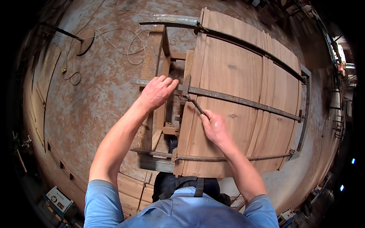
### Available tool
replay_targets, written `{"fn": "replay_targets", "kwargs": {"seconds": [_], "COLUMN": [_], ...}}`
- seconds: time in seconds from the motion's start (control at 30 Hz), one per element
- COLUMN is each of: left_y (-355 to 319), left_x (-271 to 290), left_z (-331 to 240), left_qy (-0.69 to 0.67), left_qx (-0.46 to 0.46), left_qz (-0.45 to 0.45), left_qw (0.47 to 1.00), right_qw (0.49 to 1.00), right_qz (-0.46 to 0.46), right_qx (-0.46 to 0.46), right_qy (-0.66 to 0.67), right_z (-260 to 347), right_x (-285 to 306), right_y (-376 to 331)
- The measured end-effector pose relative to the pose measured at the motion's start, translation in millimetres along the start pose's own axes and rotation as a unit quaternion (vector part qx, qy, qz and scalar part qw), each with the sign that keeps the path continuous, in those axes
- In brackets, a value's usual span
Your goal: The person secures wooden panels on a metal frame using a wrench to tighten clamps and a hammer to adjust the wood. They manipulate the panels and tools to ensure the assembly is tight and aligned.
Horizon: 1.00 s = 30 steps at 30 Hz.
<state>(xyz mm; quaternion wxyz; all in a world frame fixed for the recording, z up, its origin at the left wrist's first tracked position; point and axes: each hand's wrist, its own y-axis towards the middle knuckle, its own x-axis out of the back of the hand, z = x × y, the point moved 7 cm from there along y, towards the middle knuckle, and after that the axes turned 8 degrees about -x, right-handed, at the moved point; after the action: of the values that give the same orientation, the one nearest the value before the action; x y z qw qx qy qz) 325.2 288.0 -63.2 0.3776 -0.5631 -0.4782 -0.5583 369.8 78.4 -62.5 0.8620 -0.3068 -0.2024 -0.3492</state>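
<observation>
A large wooden door-like panel (pixel 235 68) lies in front of me, with long metal bar clamps across it. My left hand (pixel 157 92) is closed over the left end of the middle bar clamp (pixel 243 101). My right hand (pixel 216 127) grips the handle of a dark wrench-like tool (pixel 197 106), just over the panel's left part. Its far end meets the middle clamp's jaw (pixel 186 86) at the panel's left edge. How the tool sits on the clamp is too small to make out.
An upper bar clamp (pixel 251 47) and a lower one (pixel 232 157) also span the panel. Wooden trestle framing (pixel 152 57) stands at its left. A loose cable (pixel 129 51) and a round-based stand (pixel 85 41) are on the floor. A white-fronted box (pixel 59 201) sits lower left.
</observation>
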Motion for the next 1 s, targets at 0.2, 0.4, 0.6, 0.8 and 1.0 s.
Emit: {"fn": "replay_targets", "kwargs": {"seconds": [0.2,0.4,0.6,0.8,1.0], "left_y": [4.0,5.7,5.9,2.6,1.6], "left_x": [-10.3,0.2,-2.2,-4.2,-9.9], "left_z": [6.6,13.5,16.8,18.7,19.4], "left_qy": [-0.11,-0.179,-0.201,-0.202,-0.196], "left_qx": [0.004,0.063,0.034,0.041,0.045], "left_qz": [0.12,0.078,0.107,0.101,0.1], "left_qw": [0.987,0.979,0.973,0.973,0.974], "right_qw": [0.988,1.0,0.996,0.996,0.986], "right_qz": [0.067,0.022,-0.02,-0.063,-0.056], "right_qx": [-0.105,-0.01,0.057,0.065,-0.063], "right_qy": [0.092,-0.003,-0.068,-0.021,0.144], "right_z": [-3.4,24.3,37.0,29.9,2.9], "right_x": [-18.5,-17.4,-23.7,-29.2,-29.3], "right_y": [-29.8,-16.2,-0.3,5.9,-10.5]}}
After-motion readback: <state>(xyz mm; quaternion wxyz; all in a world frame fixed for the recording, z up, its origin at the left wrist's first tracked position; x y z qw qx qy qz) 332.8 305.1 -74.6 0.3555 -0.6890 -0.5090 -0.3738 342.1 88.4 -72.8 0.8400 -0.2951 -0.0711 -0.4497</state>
